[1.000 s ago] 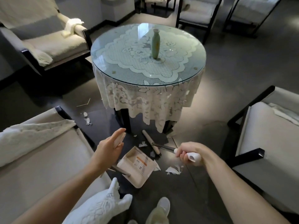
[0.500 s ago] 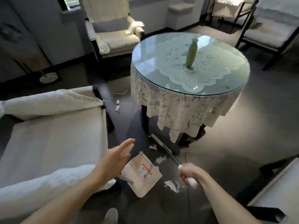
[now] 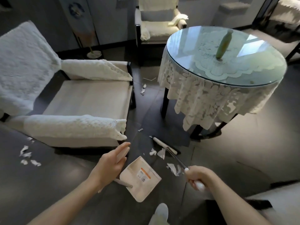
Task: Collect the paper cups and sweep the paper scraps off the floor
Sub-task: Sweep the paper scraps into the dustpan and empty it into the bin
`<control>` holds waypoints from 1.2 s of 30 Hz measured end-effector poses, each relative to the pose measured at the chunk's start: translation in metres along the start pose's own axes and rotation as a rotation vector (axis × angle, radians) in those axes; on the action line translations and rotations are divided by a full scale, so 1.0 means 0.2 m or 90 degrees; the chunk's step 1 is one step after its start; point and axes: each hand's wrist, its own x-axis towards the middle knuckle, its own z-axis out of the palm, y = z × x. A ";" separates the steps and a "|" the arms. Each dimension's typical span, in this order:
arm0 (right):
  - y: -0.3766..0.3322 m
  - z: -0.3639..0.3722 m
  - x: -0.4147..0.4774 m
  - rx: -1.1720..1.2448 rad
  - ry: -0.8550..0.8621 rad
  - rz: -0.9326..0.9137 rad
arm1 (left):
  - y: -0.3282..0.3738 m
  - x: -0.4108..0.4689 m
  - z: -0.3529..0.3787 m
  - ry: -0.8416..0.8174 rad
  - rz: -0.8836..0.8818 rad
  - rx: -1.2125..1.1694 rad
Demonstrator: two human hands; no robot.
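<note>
My left hand (image 3: 110, 163) holds the top of the long white handle of a beige dustpan (image 3: 141, 177) that rests on the dark floor. My right hand (image 3: 198, 177) grips the white end of a broom handle; the broom head (image 3: 164, 145) lies on the floor near the table's legs. Torn paper scraps (image 3: 159, 153) lie between the broom head and the dustpan, and more scraps (image 3: 174, 169) lie just in front of my right hand. Another cluster of scraps (image 3: 27, 157) is left of the armchair, and a few scraps (image 3: 143, 90) lie between armchair and table. No paper cup is in view.
A white-covered armchair (image 3: 84, 101) stands to the left, and a round glass-topped table (image 3: 227, 51) with a lace cloth and a green vase (image 3: 224, 44) to the right. A second armchair (image 3: 159, 28) is behind. My shoe (image 3: 159, 213) is at the bottom edge.
The view has swung left, bringing the whole left armchair and the scraps beside it into sight. Both hands keep their hold; the broom and dustpan stay about where they were.
</note>
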 end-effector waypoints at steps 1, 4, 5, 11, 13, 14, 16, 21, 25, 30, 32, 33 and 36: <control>0.04 0.06 -0.06 -0.047 -0.012 0.000 | -0.02 -0.07 0.02 0.019 -0.006 -0.017; 0.18 0.18 -0.20 -0.096 -0.021 0.014 | -0.07 -0.27 0.08 0.054 -0.058 -0.041; 0.21 0.20 -0.25 -0.031 -0.029 0.023 | -0.08 -0.34 0.10 0.057 -0.081 -0.043; 0.28 0.14 -0.32 0.344 -0.093 0.060 | -0.07 -0.56 0.15 0.079 -0.122 -0.031; 0.28 0.14 -0.31 0.342 -0.096 0.037 | -0.06 -0.60 0.16 0.083 -0.147 -0.019; 0.28 0.15 -0.31 0.336 -0.085 0.025 | -0.06 -0.61 0.15 0.078 -0.150 -0.008; 0.26 0.14 -0.27 0.334 -0.063 -0.017 | -0.05 -0.63 0.16 0.073 -0.153 -0.001; 0.11 0.03 -0.09 0.316 -0.057 -0.075 | -0.03 -0.60 0.25 0.110 -0.183 -0.011; -0.05 -0.09 0.10 0.189 -0.018 -0.109 | -0.03 -0.58 0.34 0.140 -0.231 -0.014; -0.27 -0.22 0.36 0.047 0.008 -0.124 | -0.03 -0.54 0.38 0.187 -0.221 0.006; -0.30 -0.23 0.43 -0.001 -0.012 -0.125 | -0.04 -0.52 0.37 0.187 -0.223 0.046; -0.32 -0.23 0.46 -0.032 -0.018 -0.123 | -0.04 -0.51 0.37 0.189 -0.221 0.058; -0.34 -0.22 0.50 -0.231 -0.005 -0.138 | -0.03 -0.50 0.36 0.202 -0.194 0.077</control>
